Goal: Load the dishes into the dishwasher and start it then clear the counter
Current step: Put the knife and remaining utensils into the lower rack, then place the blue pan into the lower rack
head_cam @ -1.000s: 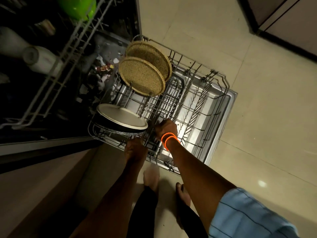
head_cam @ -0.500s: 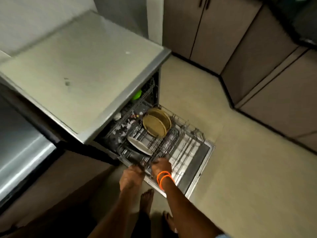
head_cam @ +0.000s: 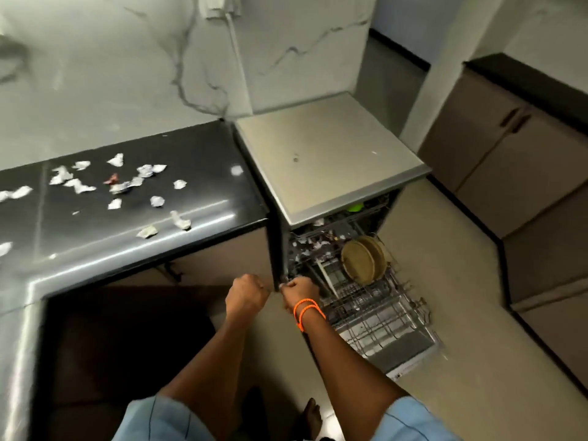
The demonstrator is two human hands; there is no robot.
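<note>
Gripping the near corner of the pulled-out lower rack [head_cam: 375, 310], your right hand [head_cam: 300, 291] is curled closed on its wire; two woven plates [head_cam: 362, 261] stand upright beyond it. Your left hand [head_cam: 246, 294], just beside the right, is fisted, holding nothing visible. Crumpled paper scraps [head_cam: 121, 186] litter the black counter [head_cam: 203, 198] beyond your left hand
</note>
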